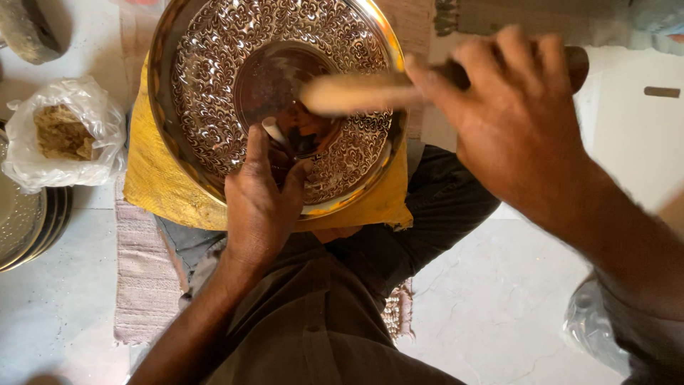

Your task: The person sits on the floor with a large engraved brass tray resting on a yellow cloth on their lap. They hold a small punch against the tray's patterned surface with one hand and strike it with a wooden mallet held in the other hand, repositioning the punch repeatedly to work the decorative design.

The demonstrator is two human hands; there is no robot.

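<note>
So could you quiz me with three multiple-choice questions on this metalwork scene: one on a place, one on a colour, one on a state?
1. Where is the clear plastic bag?
A. left of the engraved metal plate
B. on the plate
C. right of the plate

2. What colour is the cloth under the plate?
A. blue
B. yellow
C. green

3. What is the right hand doing?
A. lying open
B. gripping a wooden-handled tool
C. holding the bag

Answers: 1 A, it lies by the plate's left edge. 2 B, yellow shows around the rim. 3 B, fingers wrap the handle; the left hand presses a small tool on the plate.
</note>
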